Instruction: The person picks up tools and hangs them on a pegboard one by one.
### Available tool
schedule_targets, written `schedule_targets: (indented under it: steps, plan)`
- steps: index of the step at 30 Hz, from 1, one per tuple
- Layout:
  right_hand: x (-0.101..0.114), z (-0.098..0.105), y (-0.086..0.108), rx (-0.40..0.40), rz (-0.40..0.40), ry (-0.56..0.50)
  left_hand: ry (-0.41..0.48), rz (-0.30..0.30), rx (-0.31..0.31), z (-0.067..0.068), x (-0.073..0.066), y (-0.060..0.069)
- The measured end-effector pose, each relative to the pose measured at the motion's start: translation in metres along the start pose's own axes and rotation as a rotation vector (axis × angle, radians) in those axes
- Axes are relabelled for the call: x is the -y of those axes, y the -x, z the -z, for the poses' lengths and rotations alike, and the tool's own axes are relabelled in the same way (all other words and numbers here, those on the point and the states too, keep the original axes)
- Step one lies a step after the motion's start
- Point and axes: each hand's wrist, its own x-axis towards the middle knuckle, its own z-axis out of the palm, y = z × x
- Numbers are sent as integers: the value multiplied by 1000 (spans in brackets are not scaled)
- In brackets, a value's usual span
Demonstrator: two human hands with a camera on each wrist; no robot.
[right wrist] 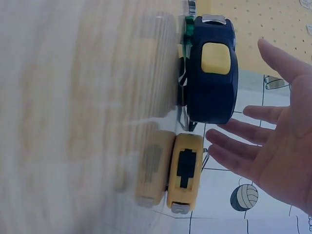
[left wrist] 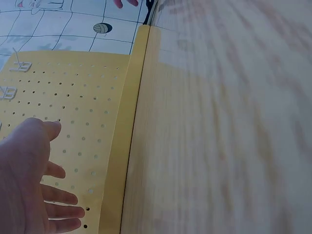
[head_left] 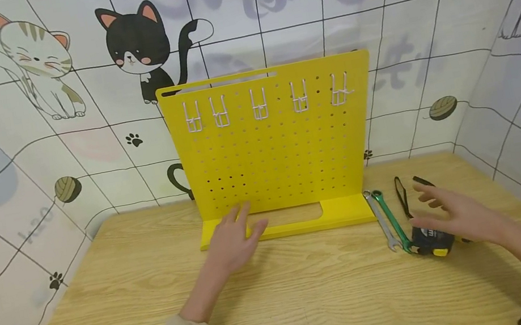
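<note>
My left hand is held with fingers extended in front of the lower part of a yellow pegboard, near its base; whether it touches cannot be told. In the left wrist view the fingers are spread and hold nothing. Over a dark blue tape measure with a yellow button hovers my right hand, its fingers loosely extended. The right wrist view shows that tape measure standing beside the hand, with a smaller yellow tape measure near it.
A grey wrench and a green wrench lie right of the pegboard's base. A black strap lies behind the tape measure. Several white wire hooks hang along the pegboard's top. Cat-patterned walls surround the wooden table.
</note>
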Motion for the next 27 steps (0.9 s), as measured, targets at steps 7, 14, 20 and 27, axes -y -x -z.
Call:
schedule_targets:
  steps: [7, 14, 20, 27]
  plan:
    - [-3, -4, 6, 30, 7, -19, 22, -8, 11, -8, -11, -7]
    - [-6, -6, 11, 42, 35, -3, 77, -4, 33, -13, -25, -13]
    - [-9, -5, 14, 33, 80, 41, 114, 5, 61, -21, -34, -20]
    - [-12, -4, 15, 57, 111, 35, 154, 2, 78, -31, -46, -28]
